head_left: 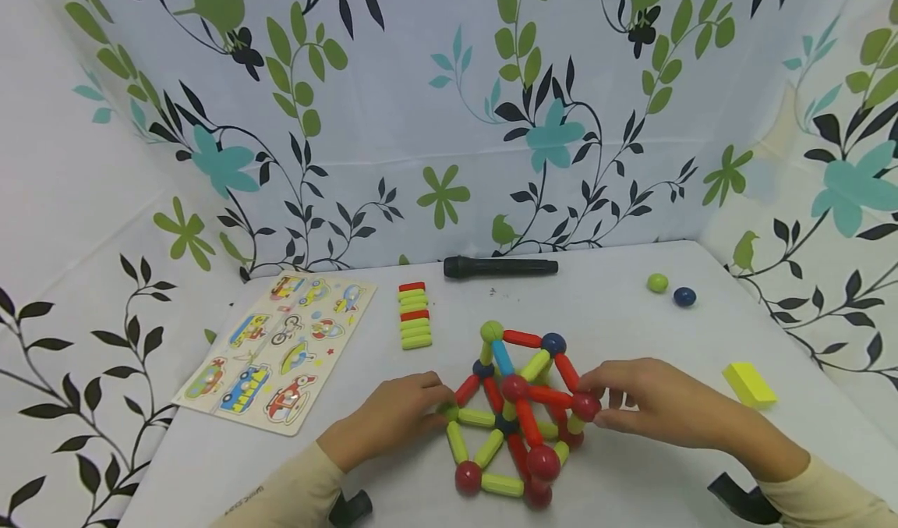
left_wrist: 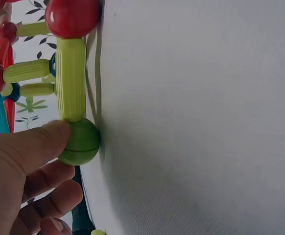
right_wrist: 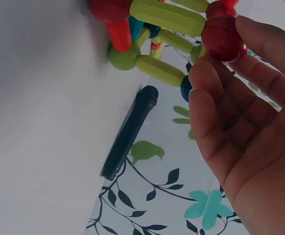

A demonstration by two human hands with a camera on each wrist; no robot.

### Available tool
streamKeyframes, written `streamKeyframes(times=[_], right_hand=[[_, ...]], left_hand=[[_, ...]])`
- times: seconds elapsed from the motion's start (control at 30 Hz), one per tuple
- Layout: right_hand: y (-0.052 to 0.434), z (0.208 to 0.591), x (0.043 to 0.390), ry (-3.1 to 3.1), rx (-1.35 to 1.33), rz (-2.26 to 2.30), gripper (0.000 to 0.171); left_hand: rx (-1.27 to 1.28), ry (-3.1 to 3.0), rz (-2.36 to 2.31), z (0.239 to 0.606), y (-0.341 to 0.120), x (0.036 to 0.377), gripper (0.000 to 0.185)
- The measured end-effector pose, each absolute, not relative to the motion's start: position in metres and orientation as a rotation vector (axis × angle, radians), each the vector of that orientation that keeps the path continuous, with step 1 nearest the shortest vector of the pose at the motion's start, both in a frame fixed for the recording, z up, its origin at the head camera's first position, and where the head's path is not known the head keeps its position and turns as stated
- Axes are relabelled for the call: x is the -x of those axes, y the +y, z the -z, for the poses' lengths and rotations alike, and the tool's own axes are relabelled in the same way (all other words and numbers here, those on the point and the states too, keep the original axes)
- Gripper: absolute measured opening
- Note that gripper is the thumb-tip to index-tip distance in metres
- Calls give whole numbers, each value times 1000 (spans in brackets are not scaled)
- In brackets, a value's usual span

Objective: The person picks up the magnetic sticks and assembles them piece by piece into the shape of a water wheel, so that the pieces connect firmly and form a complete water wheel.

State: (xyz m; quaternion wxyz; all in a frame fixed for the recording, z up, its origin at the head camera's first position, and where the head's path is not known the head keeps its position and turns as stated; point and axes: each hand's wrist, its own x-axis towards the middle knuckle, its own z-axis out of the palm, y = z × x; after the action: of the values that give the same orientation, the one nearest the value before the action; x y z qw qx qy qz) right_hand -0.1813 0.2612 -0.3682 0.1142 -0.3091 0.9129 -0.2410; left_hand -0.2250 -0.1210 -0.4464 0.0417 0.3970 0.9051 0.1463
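Note:
A frame built of coloured rods and balls [head_left: 505, 425] stands on the white table between both hands. My left hand [head_left: 393, 415] pinches a green ball [left_wrist: 82, 142] low on its left side; the left wrist view shows thumb and fingers on that ball, with a yellow-green rod [left_wrist: 70, 78] rising from it to a red ball. At the upper right of the frame, my right hand [head_left: 659, 403] holds a dark red ball [right_wrist: 224, 39] between thumb and fingers, the other fingers loosely bent. A yellow-green rod [right_wrist: 169, 17] joins that ball to another red one.
Behind the frame lies a black microphone-shaped stick [head_left: 501, 267]. Short red and yellow-green rods [head_left: 415, 315] are lined up left of it. A vehicle picture board [head_left: 281, 349] lies at left. At right are a green ball [head_left: 657, 282], a blue ball [head_left: 684, 297] and a yellow block [head_left: 749, 385].

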Motion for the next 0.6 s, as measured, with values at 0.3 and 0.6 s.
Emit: streamKeyframes(times=[0.3,0.6], right_hand=[[254,367,178,2657,942,691,40],[249,367,174,2631,1028,698,38]], left_hand=[[-1197,2865,-466,450,-122,227,29],[-1149,2921,-487,452,-121,228,31]])
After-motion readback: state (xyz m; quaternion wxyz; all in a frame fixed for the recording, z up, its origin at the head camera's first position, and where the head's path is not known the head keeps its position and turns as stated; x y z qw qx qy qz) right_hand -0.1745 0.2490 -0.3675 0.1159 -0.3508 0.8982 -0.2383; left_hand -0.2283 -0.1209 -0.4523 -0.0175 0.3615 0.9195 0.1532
